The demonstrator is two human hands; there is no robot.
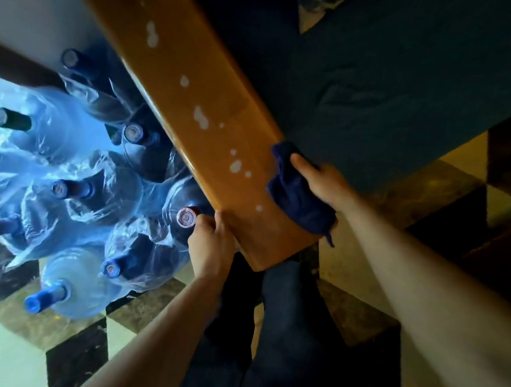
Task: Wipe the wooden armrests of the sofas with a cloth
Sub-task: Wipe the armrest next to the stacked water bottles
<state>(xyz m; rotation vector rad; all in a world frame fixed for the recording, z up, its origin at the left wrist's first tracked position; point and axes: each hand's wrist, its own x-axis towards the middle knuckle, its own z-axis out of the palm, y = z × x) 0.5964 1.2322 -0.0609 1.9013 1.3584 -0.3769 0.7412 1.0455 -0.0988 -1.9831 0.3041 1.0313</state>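
A glossy wooden armrest (195, 83) runs diagonally from the top left down to its near end in the middle of the view. White light spots lie along its top. My right hand (323, 182) presses a dark blue cloth (295, 195) against the armrest's right edge near that end. My left hand (211, 244) grips the armrest's near left corner with the fingers curled over the edge. The dark blue sofa seat (402, 82) lies to the right of the armrest.
Several large blue water bottles (79, 190) wrapped in plastic stand close together on the floor left of the armrest, one with a red cap (186, 218) beside my left hand. The floor (71, 346) is checkered tile. My legs (285, 328) are below the armrest's end.
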